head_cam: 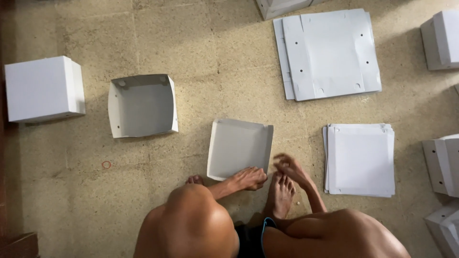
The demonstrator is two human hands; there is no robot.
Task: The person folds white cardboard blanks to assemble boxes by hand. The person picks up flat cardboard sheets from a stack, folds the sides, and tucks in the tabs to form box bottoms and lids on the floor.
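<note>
Speckled stone floor (215,62), seen from above. Half-folded white card tray (238,147): lies before the feet; judged light, thin, easily creased; best taken by its upright walls. Left hand (248,178): grip pressed flat on the near corner. Right hand (289,167): grip loosely open, nothing held.

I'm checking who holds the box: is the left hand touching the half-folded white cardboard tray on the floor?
Touching. The head view shows the left hand pressed on the near corner of the half-folded white cardboard tray.
</note>
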